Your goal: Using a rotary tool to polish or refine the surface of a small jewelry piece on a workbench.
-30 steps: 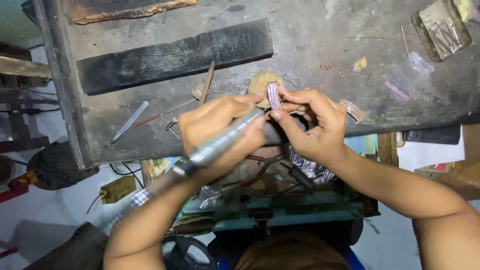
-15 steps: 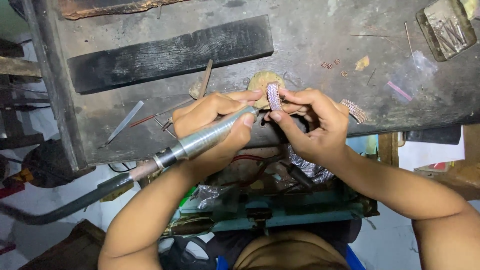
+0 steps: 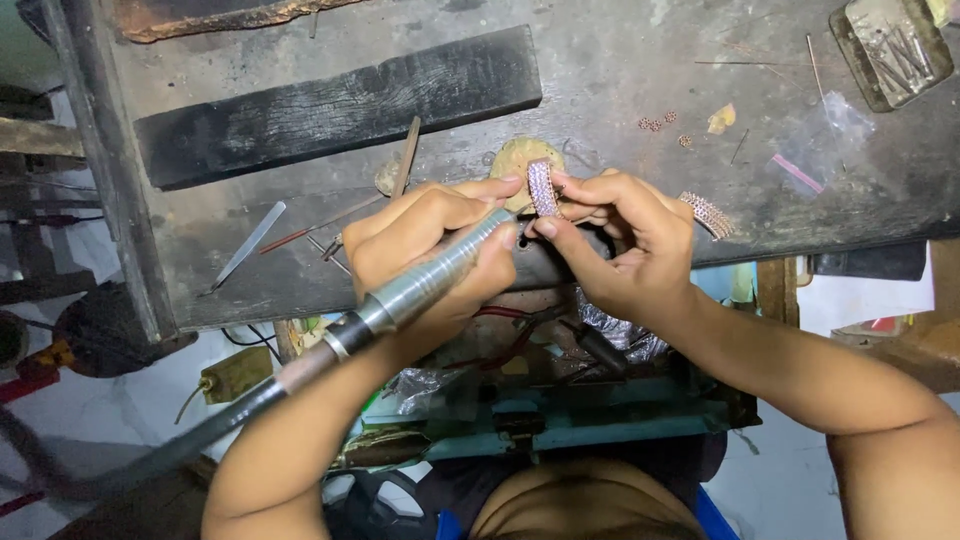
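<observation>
Left hand: my left hand [image 3: 430, 250] is wrapped shut around the rotary handpiece [image 3: 430, 275], pen-fashion, thumb and forefinger pinched near its front end.

Handpiece axis: its long metal barrel runs from near-left, where the dark flexible hose [image 3: 190, 440] trails off toward the floor, up to far-right; the tip points at the work, and the tip itself is hidden behind my fingers.

Right hand: my right hand [image 3: 625, 250] is closed narrowly on the stone-set ring band [image 3: 543, 187], thumb below and fingertips above, with the band standing on edge.

Where the band is: at the near edge of the workbench [image 3: 620, 60], just in front of the tan bench peg [image 3: 520, 160], between my two hands and touching both sets of fingertips.

Key relation: the band lies just to the right of the handpiece's front end, its long curve running near to far, roughly crosswise to the barrel; the left hand carries the tool, the right hand carries the piece, and the two meet at the peg.

Nearby: a second stone-set band [image 3: 708, 214] lies on the bench just right of my right hand; a flat needle file [image 3: 245, 245] lies well to the left; a black block [image 3: 335, 105] lies farther back; a small tray of burs [image 3: 890, 45] sits at the far right corner.
</observation>
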